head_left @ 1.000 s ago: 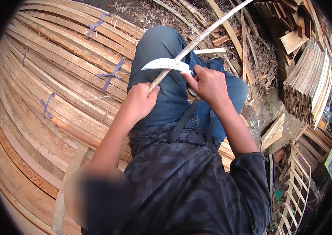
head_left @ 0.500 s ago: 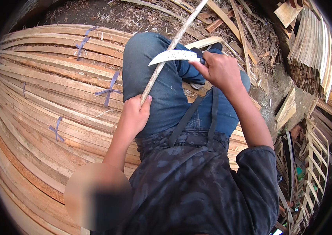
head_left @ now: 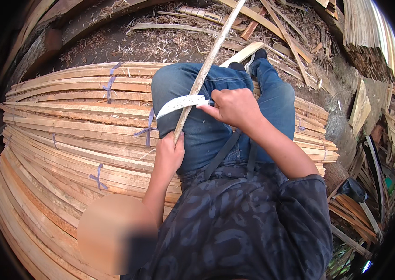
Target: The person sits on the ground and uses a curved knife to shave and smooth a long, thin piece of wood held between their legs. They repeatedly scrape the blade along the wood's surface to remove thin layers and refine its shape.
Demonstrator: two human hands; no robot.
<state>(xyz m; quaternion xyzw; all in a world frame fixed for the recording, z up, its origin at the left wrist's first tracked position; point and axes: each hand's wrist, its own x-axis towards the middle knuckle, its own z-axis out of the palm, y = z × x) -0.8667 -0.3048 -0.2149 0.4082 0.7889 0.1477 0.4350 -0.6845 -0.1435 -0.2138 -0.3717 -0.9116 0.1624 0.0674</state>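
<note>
A long, thin wooden stick (head_left: 212, 56) runs slantwise over my raised left knee, its far end rising past the upper edge of the view. My left hand (head_left: 168, 151) is closed around its near end. Closed on the handle of a curved, pale-bladed knife (head_left: 179, 106), my right hand (head_left: 237, 108) lies to the right of the stick, thumb near the base of the blade. The blade crosses the stick a short way above my left hand, its tip pointing left. Most of the handle is hidden by my fingers.
I sit on bundled wooden slats (head_left: 76, 122) tied with purple strips (head_left: 109, 84). Shavings (head_left: 155, 44) and loose wood pieces (head_left: 284, 37) litter the ground ahead. A sheath-like wooden piece (head_left: 202, 14) lies far ahead. Stacked thin slats (head_left: 370, 42) stand at the far right.
The knife has moved along the stick toward my left hand, my right arm drawing nearer with it. The view has shifted, and both hands keep their grips.
</note>
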